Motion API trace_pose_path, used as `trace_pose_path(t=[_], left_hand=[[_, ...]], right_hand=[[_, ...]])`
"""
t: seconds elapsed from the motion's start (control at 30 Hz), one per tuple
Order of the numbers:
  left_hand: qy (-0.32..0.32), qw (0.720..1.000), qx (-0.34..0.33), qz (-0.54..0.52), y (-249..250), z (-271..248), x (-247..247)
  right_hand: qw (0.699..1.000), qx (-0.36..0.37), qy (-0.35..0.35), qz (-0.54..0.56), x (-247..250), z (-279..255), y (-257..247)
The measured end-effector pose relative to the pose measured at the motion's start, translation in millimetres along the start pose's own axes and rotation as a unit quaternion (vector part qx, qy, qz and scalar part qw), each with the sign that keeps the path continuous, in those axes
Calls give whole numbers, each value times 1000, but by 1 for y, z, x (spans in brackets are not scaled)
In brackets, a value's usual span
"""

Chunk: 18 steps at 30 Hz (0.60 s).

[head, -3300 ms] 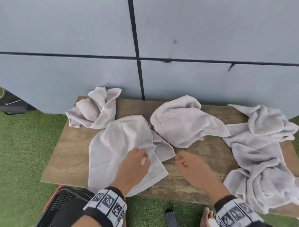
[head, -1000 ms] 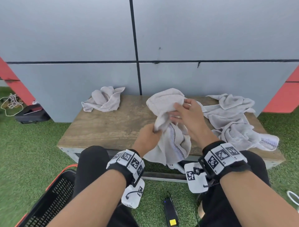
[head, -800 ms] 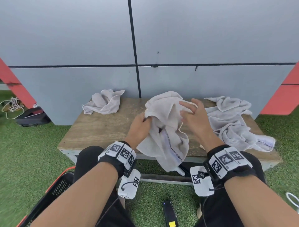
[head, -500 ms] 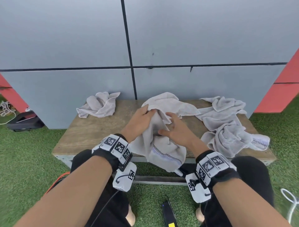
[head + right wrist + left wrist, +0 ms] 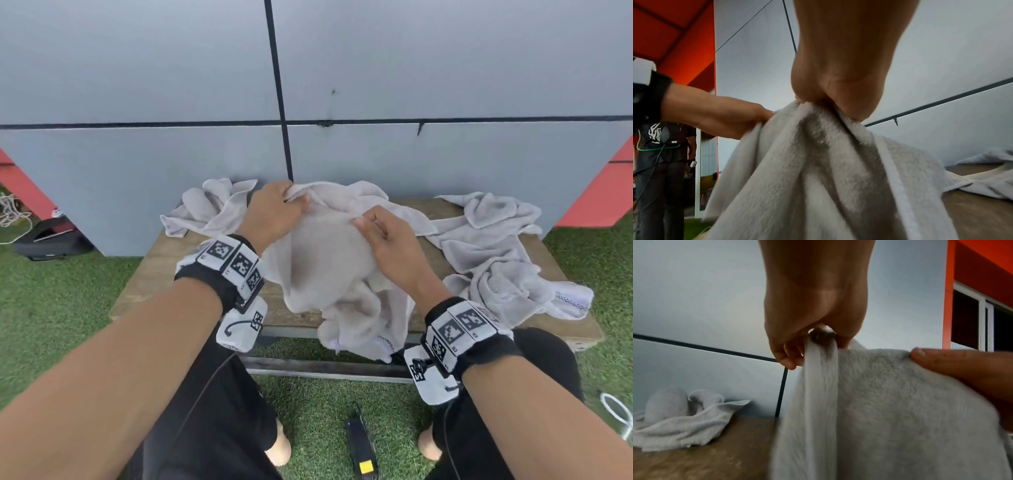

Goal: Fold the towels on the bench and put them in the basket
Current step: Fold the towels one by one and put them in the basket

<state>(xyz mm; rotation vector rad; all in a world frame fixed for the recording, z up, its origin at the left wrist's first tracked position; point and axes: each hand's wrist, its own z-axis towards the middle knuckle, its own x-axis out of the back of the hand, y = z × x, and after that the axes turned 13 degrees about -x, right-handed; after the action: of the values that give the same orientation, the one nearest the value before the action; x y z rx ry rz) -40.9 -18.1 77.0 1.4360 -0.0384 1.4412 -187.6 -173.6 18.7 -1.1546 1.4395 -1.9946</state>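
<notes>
Left grip: the left hand pinches the top edge of the soft pale grey towel, fingers curled round it.
Right grip: the right hand pinches the same edge, at 3 o'clock from the left hand.
Held towel: it hangs down over the front edge of the brown wooden tabletop.
Other towels: one crumpled grey towel lies at 10 o'clock, a bigger grey towel heap at 3 o'clock.
Ground: green grass.

Grey panelled wall stands behind green artificial grass.
</notes>
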Motion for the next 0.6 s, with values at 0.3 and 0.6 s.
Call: trace_pose_path(t=[0.3, 0.6], left_hand=[[-186, 967, -165, -56, 14, 17, -22], [27, 980, -177, -91, 5, 33, -10]], right_hand=[[997, 47, -29, 46, 3, 21, -30], [972, -109, -17, -209, 15, 17, 36]])
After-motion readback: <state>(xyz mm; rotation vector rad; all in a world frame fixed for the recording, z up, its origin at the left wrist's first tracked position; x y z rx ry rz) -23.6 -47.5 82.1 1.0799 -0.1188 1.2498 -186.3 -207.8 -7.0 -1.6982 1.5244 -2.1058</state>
